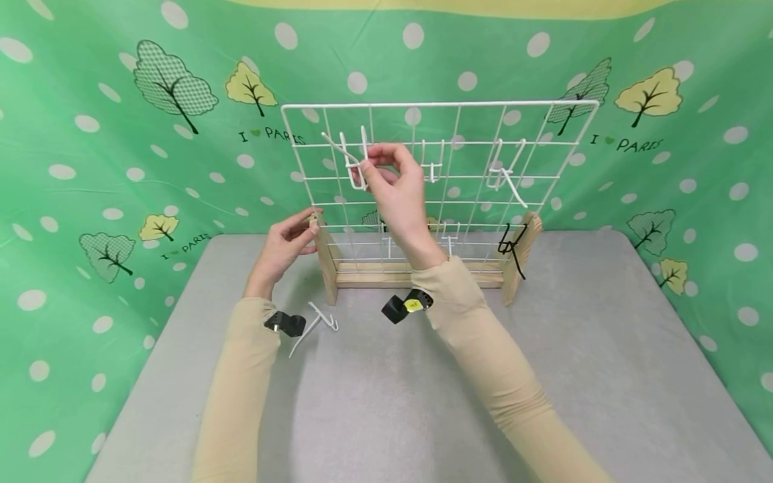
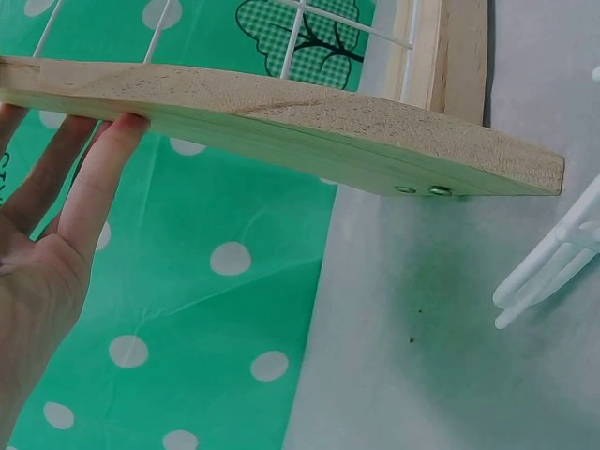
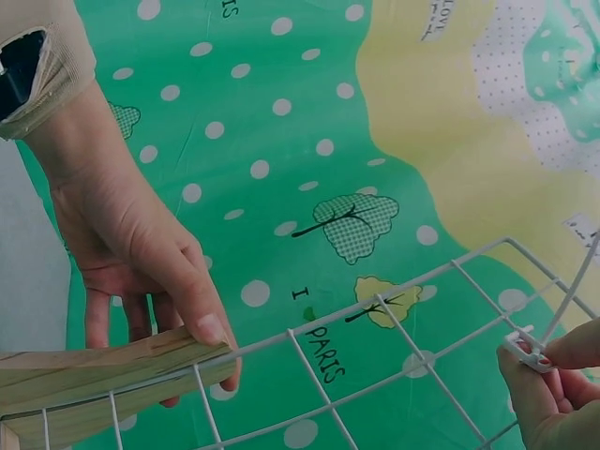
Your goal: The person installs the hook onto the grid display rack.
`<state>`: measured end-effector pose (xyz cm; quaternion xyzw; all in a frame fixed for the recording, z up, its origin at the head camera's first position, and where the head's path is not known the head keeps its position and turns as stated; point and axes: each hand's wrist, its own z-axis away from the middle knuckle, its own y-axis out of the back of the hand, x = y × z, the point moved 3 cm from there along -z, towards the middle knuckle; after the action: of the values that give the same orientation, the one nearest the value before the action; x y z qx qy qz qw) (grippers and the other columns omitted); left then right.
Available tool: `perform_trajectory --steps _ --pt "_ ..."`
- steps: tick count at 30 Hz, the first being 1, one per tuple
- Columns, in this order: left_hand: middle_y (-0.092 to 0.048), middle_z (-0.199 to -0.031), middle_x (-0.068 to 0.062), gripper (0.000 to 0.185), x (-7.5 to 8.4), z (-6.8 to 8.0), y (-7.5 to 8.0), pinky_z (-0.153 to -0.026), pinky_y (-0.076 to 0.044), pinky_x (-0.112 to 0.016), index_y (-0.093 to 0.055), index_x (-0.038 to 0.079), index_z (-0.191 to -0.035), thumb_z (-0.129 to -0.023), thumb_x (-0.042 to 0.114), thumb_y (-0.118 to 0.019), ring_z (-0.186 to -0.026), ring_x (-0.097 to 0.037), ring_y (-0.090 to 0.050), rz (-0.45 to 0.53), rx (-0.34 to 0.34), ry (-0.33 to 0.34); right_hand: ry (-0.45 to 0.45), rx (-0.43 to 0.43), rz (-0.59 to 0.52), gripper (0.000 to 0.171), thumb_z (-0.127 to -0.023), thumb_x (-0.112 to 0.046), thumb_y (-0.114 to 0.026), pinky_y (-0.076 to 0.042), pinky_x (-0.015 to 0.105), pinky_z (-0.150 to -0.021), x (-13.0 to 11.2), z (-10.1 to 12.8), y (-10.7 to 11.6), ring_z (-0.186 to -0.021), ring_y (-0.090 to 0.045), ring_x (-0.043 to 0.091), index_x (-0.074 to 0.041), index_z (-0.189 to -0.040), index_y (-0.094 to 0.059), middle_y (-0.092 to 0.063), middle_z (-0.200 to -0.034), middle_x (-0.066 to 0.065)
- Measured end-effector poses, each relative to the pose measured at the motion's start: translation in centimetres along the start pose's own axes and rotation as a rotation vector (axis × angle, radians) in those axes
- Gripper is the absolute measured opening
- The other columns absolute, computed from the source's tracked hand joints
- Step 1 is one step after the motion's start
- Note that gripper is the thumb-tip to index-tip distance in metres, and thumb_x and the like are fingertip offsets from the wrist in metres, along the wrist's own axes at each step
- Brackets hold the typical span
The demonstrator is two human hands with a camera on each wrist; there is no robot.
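Observation:
High on the left part of a white wire grid panel (image 1: pixel 443 104), my right hand (image 1: pixel 398 191) pinches a white wire hook (image 1: pixel 353 165) between thumb and fingers. In the right wrist view the hook's base (image 3: pixel 530 349) is at the grid wires, its long arm slanting up. My left hand (image 1: pixel 280 251) holds the top of the left wooden post (image 1: pixel 327 261), thumb on one side and fingers on the other. The left wrist view has fingertips (image 2: pixel 127 127) against the post's outer face. Below that hand, another white hook (image 1: pixel 319 315) lies loose on the grey table.
Right of my right hand, a white hook (image 1: pixel 506 178) hangs on the grid, with a black hook (image 1: pixel 512 247) lower down by the right post (image 1: pixel 524 255). Smaller white hooks (image 1: pixel 431 173) hang mid-panel. A green dotted cloth (image 1: pixel 413 74) rises behind the rack.

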<state>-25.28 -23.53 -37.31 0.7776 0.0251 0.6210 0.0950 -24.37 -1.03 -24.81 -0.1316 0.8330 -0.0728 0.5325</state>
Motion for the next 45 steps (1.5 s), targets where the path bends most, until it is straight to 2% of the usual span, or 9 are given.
perform_trajectory --steps 4,11,18,25,31,40,45 --pt "-0.055 -0.125 -0.021 0.044 -0.1 0.0 0.0 -0.073 -0.058 -0.027 -0.052 0.004 -0.138 -0.097 0.016 -0.060 -0.099 -0.016 -0.060 -0.006 0.001 -0.001 -0.019 -0.011 0.023 0.016 -0.091 0.012 -0.056 -0.055 0.024 -0.065 0.5 0.2 0.1 -0.080 -0.065 0.025 0.010 -0.106 -0.055 -0.056 -0.093 0.013" --pt "-0.054 -0.125 -0.022 0.044 0.0 0.0 0.0 -0.073 -0.058 -0.026 -0.052 0.005 -0.139 -0.097 0.016 -0.060 -0.099 -0.015 -0.060 -0.006 0.003 0.002 -0.066 -0.055 -0.028 0.017 -0.091 0.012 -0.055 -0.059 0.032 -0.075 1.4 0.6 0.1 -0.085 -0.066 0.028 0.010 -0.108 -0.051 -0.054 -0.095 0.013" --pt "-0.053 -0.127 -0.025 0.044 0.0 -0.1 0.0 -0.072 -0.058 -0.025 -0.050 0.002 -0.139 -0.098 0.014 -0.059 -0.099 -0.015 -0.060 0.002 0.007 0.009 -0.083 -0.066 -0.037 0.018 -0.092 0.012 -0.053 -0.059 0.034 -0.077 1.5 0.9 0.1 -0.090 -0.063 0.041 0.011 -0.110 -0.049 -0.055 -0.094 0.014" --pt "-0.053 -0.127 -0.024 0.044 -0.1 0.0 0.0 -0.073 -0.058 -0.026 -0.051 0.004 -0.139 -0.097 0.014 -0.060 -0.100 -0.015 -0.060 0.002 0.008 0.007 -0.121 -0.051 -0.026 0.011 -0.094 0.009 -0.051 -0.058 0.035 -0.079 1.9 1.3 0.3 -0.085 -0.064 0.029 0.009 -0.106 -0.052 -0.054 -0.091 0.013" --pt "-0.055 -0.124 -0.021 0.043 -0.1 0.0 0.0 -0.073 -0.058 -0.026 -0.052 0.004 -0.138 -0.097 0.015 -0.061 -0.099 -0.016 -0.060 0.009 0.009 -0.002 -0.132 -0.064 -0.007 0.013 -0.094 0.009 -0.051 -0.057 0.034 -0.083 2.4 2.0 0.8 -0.085 -0.063 0.022 0.011 -0.107 -0.053 -0.055 -0.098 0.016" --pt "-0.056 -0.124 -0.013 0.044 -0.3 -0.1 0.1 -0.075 -0.058 -0.030 -0.051 0.007 -0.140 -0.097 0.014 -0.060 -0.102 -0.016 -0.059 0.007 0.002 0.015 -0.158 -0.119 0.023 0.016 -0.094 0.010 -0.051 -0.056 0.033 -0.086 3.4 3.9 1.7 -0.093 -0.063 0.034 0.014 -0.109 -0.054 -0.059 -0.097 0.019" --pt "-0.056 -0.122 -0.013 0.043 -0.2 -0.1 0.1 -0.075 -0.058 -0.029 -0.052 0.006 -0.139 -0.097 0.014 -0.060 -0.099 -0.016 -0.060 0.005 0.000 0.006 -0.161 -0.162 0.032 0.014 -0.095 0.009 -0.050 -0.055 0.034 -0.087 3.9 4.8 2.0 -0.093 -0.063 0.033 0.012 -0.108 -0.054 -0.059 -0.098 0.020"
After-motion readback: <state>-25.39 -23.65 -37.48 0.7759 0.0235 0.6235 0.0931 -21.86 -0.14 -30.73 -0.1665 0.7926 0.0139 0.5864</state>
